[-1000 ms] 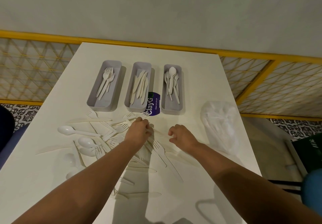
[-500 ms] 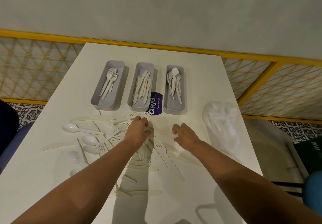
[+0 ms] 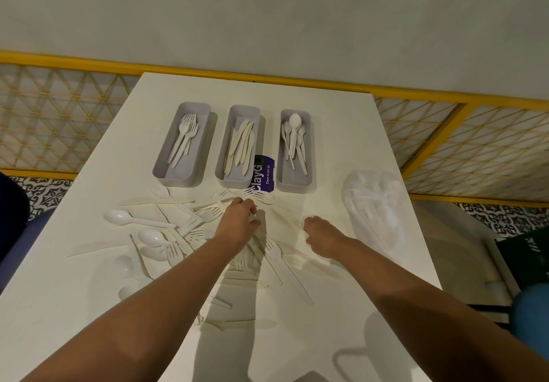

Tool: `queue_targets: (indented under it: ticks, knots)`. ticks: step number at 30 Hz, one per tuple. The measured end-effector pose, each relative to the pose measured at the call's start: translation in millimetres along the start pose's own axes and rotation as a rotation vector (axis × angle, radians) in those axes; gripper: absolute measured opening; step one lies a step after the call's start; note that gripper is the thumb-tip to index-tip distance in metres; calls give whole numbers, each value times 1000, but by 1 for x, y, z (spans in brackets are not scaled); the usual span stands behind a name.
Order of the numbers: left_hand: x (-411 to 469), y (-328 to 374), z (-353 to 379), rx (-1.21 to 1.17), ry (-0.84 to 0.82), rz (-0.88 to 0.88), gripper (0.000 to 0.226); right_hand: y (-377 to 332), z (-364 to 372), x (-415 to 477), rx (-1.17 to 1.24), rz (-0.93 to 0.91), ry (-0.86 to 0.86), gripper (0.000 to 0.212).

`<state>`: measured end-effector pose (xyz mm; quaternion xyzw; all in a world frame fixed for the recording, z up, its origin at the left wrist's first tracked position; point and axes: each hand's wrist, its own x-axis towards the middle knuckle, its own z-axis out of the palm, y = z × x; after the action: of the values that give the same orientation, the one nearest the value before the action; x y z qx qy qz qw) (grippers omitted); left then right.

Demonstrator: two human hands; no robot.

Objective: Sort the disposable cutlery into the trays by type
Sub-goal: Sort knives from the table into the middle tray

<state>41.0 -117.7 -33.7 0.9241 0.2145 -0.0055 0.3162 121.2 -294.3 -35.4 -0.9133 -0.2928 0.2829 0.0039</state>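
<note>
On the white worktop point(image 3: 341, 143) in front of me: three grey trays in a row. The left tray point(image 3: 175, 181) has forks point(image 3: 184, 140), three or four, overlapping. The middle tray point(image 3: 234, 184) has knives point(image 3: 240, 146), about five. The right tray point(image 3: 294, 188) has spoons point(image 3: 294, 140), four or five. Everything is pale plastic, white to cream.

Nearer me sprawls the loose pile point(image 3: 190, 227), with forks, knives and spoons crossed over each other, too tangled to count.

My left grip point(image 3: 237, 224) is down on the pile's far edge, fingers curled onto fork tines; whether one is pinched, I can't tell. My right grip point(image 3: 322, 234) sits right of the pile, fingers curled under, and I can't tell if it holds anything.

One clear plastic bag point(image 3: 374, 206) lies far right. One purple sticker point(image 3: 263, 170) shows between the middle and right trays.
</note>
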Motion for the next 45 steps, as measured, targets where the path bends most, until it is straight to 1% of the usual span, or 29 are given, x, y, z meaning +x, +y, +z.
queue_targets:
  ticks: [2,4,5,7,8,9,11,13,15,16,18,20,21,24,26,28,32,35,36,37,39,41,42,45]
  knots:
    - [-1,2,1,-13,-8,4,22,1,0,-3,8,-24,-6,30]
    - [-1,7,3,-41,-12,-8,21,1,-3,-5,82,-54,-17,28]
    - [-1,9,3,-71,-13,-25,22,0,-6,-7,144,-68,-16,24]
    - [0,15,3,-169,-33,-80,30,-3,-11,-9,323,-79,4,7]
    - [0,18,3,-253,-66,-118,37,-7,-14,-10,420,-78,14,6]
    - [0,21,3,-380,-122,-167,43,-10,-16,-11,510,-80,13,10]
    - [-1,26,3,-687,-260,-279,47,-18,-20,-10,628,-97,-3,20]
    - [0,30,4,-879,-344,-361,45,-25,-22,-7,668,-112,-3,26]
    - [1,32,4,-1017,-361,-391,35,-29,-22,-5,699,-128,9,18]
    - [2,32,3,-1072,-353,-398,30,-30,-21,-4,722,-137,7,14]
    - [4,32,1,-1129,-293,-424,27,-29,-19,-5,735,-152,-7,14]
    - [6,30,-3,-1186,-219,-471,27,-24,-15,-7,648,-159,-24,17]
    - [8,28,-5,-1226,-198,-495,27,-22,-12,-9,565,-171,-31,20]
    - [11,20,-9,-1227,-171,-534,29,-15,0,-11,293,-211,-42,30]
    - [11,17,-10,-1204,-169,-537,28,-16,7,-12,252,-191,-28,36]
    - [10,15,-10,-1192,-176,-541,28,-19,9,-11,251,-165,-6,30]
    - [9,14,-11,-1155,-195,-567,28,-22,6,-9,156,-150,-53,22]
    - [8,14,-13,-1139,-196,-569,27,-21,6,-9,97,-175,-51,15]
    - [7,14,-13,-1135,-195,-565,26,-21,7,-10,97,-178,-51,16]
    - [6,13,-14,-1127,-197,-561,25,-20,8,-9,105,-191,-39,17]
    - [5,11,-14,-1107,-203,-557,23,-17,7,-9,191,-182,-25,11]
    - [5,10,-14,-1083,-217,-556,22,-15,5,-10,358,-136,-9,33]
    - [4,10,-14,-1071,-227,-551,22,-15,2,-10,437,-107,7,37]
    - [3,12,-13,-1049,-263,-497,25,-18,-11,-9,614,-77,98,27]
